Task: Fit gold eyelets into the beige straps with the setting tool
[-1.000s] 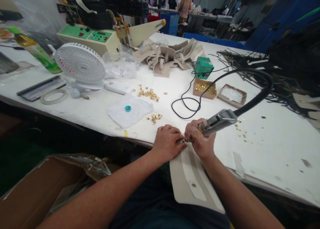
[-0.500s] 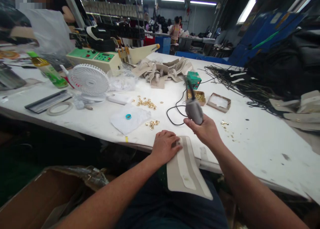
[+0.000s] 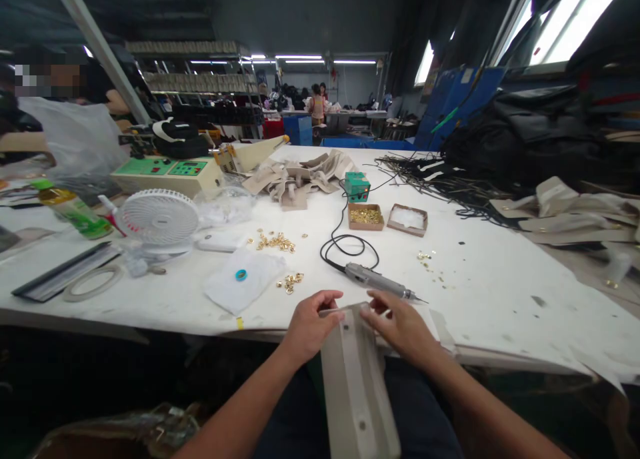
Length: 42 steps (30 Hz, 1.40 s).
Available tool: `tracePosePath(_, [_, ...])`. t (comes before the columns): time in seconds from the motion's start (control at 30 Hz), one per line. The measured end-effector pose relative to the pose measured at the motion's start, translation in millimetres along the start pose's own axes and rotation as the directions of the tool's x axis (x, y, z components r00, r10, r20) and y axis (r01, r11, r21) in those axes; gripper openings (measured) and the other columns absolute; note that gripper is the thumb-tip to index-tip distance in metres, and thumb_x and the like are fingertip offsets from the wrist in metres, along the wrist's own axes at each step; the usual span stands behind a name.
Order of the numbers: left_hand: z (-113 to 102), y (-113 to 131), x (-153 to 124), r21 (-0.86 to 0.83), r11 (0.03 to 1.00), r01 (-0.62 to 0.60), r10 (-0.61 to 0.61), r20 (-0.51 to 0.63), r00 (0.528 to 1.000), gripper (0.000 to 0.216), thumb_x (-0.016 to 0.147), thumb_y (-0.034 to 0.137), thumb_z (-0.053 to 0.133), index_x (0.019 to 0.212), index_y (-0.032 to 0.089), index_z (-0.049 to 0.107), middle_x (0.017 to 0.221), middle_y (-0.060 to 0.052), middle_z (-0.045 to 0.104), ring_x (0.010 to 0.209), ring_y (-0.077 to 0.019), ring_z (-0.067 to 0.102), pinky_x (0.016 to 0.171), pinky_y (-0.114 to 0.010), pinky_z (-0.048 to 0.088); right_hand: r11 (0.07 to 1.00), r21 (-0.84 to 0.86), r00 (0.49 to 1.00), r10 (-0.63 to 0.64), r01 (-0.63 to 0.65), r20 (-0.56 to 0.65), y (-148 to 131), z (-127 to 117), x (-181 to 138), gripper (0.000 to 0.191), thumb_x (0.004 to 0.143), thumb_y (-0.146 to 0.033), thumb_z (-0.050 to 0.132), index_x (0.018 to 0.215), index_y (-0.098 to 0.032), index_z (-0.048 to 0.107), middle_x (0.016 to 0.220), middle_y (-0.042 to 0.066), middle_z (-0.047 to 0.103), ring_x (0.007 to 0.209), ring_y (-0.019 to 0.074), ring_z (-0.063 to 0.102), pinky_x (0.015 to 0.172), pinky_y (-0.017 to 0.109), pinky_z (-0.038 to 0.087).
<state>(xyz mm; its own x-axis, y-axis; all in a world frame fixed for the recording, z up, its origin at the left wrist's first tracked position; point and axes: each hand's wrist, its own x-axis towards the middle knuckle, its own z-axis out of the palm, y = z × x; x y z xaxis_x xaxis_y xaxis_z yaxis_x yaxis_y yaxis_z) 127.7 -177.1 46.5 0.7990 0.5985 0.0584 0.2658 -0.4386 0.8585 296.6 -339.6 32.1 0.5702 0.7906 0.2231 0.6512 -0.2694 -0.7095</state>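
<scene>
Beige panel (image 3: pixel 349 379) touches fingers (image 3: pixel 333 319); bottle (image 3: pixel 50 196) label (image 3: pixel 80 216) is blurred.

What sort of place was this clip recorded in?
Probably a factory or workshop for soft goods: a beige panel at the edge of a white worktable, loose gold-coloured fittings, and stocked shelving racks behind.

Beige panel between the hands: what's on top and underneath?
On the beige panel: a paler strip with two dark spots. What's directly underneath is covered; can't tell.

Long beige panel (image 3: pixel 354 379), pale strip (image 3: pixel 353 362), two dark spots (image 3: pixel 363 425), at the table edge (image 3: pixel 500 351)
</scene>
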Motion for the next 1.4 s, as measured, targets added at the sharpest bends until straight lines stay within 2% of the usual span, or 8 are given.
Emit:
tracePosePath(0.13, [-8.2,6.5,-18.5,-0.204,0.976,0.082,-0.092,-0.042,0.995,0.034,0.084,0.038,0.073,0.111,0.018,0.074,0.094,-0.004,0.075,0.080,-0.0190,0.072,0.074,-0.031,0.059,0.870,0.456,0.963,0.072,-0.189,0.262,-29.0,18.8,-40.4,0.037,0.091,-0.045,0.070,0.119,-0.020,0.072,0.098,0.007,0.077,0.090,0.0281,0.072,0.077,0.039,0.058])
tracePosePath(0.33, [-5.1,12.0,-72.7,-0.257,0.966,-0.021,-0.117,-0.510,0.852,0.055,0.085,0.049,0.077,0.132,0.023,0.067,0.141,-0.013,0.066,0.121,-0.0297,0.067,0.105,-0.044,0.054,0.957,0.281,0.986,-0.025,0.070,-0.162,-81.6,22.0,-47.6,0.020,0.091,-0.026,0.067,0.072,-0.019,0.066,0.067,0.000,0.063,0.062,0.0165,0.059,0.059,0.027,0.048])
tracePosePath(0.47, [5.3,20.7,-112.4,-0.539,0.842,0.017,-0.195,-0.275,0.942,0.071,0.086,0.062,0.073,0.142,0.019,0.064,0.142,-0.016,0.067,0.130,-0.0351,0.064,0.110,-0.042,0.052,0.869,0.368,0.944,-0.300,0.330,-0.137,-111.4,36.7,-55.3,0.018,0.092,-0.015,0.065,0.105,-0.022,0.074,0.097,0.006,0.074,0.086,0.0186,0.070,0.077,0.027,0.057])
tracePosePath(0.57, [6.7,25.6,-118.9,-0.697,0.710,0.104,-0.368,-0.240,0.898,0.067,0.087,0.065,0.071,0.128,0.012,0.074,0.124,-0.017,0.077,0.120,-0.0359,0.070,0.108,-0.042,0.054,0.797,0.470,0.911,-0.409,0.379,-0.041,-120.0,46.2,-64.8,0.036,0.089,-0.008,0.066,0.121,-0.025,0.073,0.121,0.009,0.073,0.109,0.0212,0.071,0.095,0.030,0.058])
tracePosePath(0.83, [0.8,34.4,-106.6,-0.841,0.512,0.176,-0.437,-0.079,0.896,0.062,0.092,0.059,0.069,0.126,0.007,0.073,0.105,-0.018,0.081,0.098,-0.0318,0.076,0.089,-0.038,0.059,0.897,0.333,0.957,-0.264,0.289,-0.120,-98.0,18.7,-49.4,0.015,0.093,-0.020,0.072,0.107,-0.024,0.074,0.085,0.001,0.072,0.069,0.0137,0.066,0.060,0.024,0.052])
tracePosePath(1.1, [7.7,51.6,-105.1,-0.627,0.760,0.173,-0.324,-0.134,0.936,0.057,0.098,0.061,0.059,0.121,0.011,0.077,0.110,-0.013,0.081,0.098,-0.0275,0.074,0.086,-0.031,0.056,0.951,0.242,0.981,-0.189,0.193,-0.041,-93.9,14.0,-42.7,0.008,0.093,-0.028,0.072,0.086,-0.024,0.075,0.081,0.000,0.070,0.070,0.0138,0.063,0.064,0.026,0.047])
tracePosePath(1.27, [9.8,48.2,-109.9,-0.467,0.875,0.126,-0.243,-0.199,0.949,0.049,0.106,0.053,0.049,0.123,0.016,0.077,0.112,-0.010,0.081,0.099,-0.0252,0.073,0.088,-0.029,0.055,0.972,0.233,0.982,-0.012,-0.033,0.190,-94.9,4.7,-41.3,0.015,0.092,-0.037,0.072,0.086,-0.023,0.073,0.075,-0.002,0.069,0.065,0.0138,0.059,0.061,0.026,0.042])
tracePosePath(1.4, [8.7,49.2,-113.0,-0.402,0.912,0.083,-0.177,-0.202,0.963,0.046,0.108,0.049,0.045,0.125,0.018,0.075,0.111,-0.008,0.080,0.099,-0.0233,0.073,0.089,-0.028,0.054,0.918,0.353,0.906,0.016,-0.181,0.424,-100.3,-8.7,-37.3,0.034,0.099,-0.049,0.063,0.082,-0.020,0.068,0.074,-0.001,0.064,0.070,0.0141,0.056,0.064,0.026,0.042])
